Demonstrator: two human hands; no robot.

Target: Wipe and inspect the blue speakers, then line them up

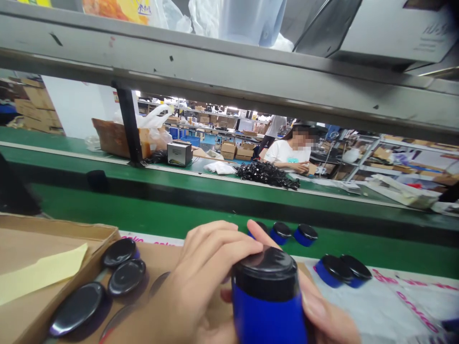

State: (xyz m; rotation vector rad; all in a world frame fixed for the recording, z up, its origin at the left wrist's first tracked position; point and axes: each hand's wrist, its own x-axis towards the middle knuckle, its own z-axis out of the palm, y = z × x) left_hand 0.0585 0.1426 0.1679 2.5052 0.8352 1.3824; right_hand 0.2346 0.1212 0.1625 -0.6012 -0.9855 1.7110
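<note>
Factory workshop with green assembly bench [68,203].

The lid [269,263] looks glossy (plastic, apparently), the box [75,234] matt cardboard.

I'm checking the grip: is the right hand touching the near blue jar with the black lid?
Touching. The head view shows the right hand with its thumb against the side of the near blue jar, no gap visible there.

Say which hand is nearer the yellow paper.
Left. The left hand is right of the yellow paper, fingers over the blue jar; the right hand is farther right, at the jar's right side.
</note>
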